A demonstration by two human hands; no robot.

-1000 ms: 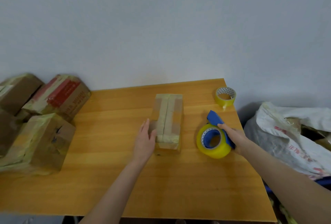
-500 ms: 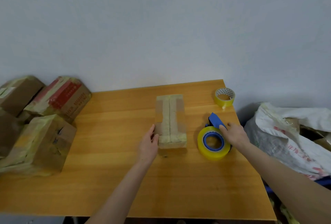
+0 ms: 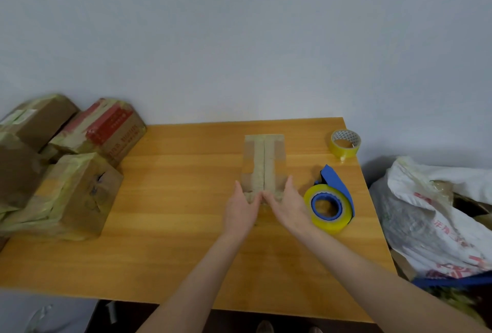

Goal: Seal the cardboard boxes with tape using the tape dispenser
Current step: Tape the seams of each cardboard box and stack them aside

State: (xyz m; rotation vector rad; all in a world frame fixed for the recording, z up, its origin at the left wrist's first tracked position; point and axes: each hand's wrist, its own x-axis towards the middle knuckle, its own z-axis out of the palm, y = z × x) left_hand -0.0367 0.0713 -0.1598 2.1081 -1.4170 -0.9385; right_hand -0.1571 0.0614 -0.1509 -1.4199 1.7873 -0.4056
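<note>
A small cardboard box (image 3: 264,162) lies in the middle of the wooden table (image 3: 173,226), with yellowish tape along its top seam and across both ends. My left hand (image 3: 241,208) and my right hand (image 3: 288,206) rest with straight fingers against its near end, thumbs meeting at the seam. The blue tape dispenser (image 3: 331,200) with a yellow roll lies on the table just right of my right hand, untouched.
A spare yellow tape roll (image 3: 345,143) stands at the table's back right corner. Several taped cardboard boxes (image 3: 72,189) are piled at the left edge. A white sack (image 3: 431,215) sits beyond the right edge. A grey wall is behind.
My right hand let go of the tape dispenser and moved left to the box's near end beside my left hand. The box was turned straight.
</note>
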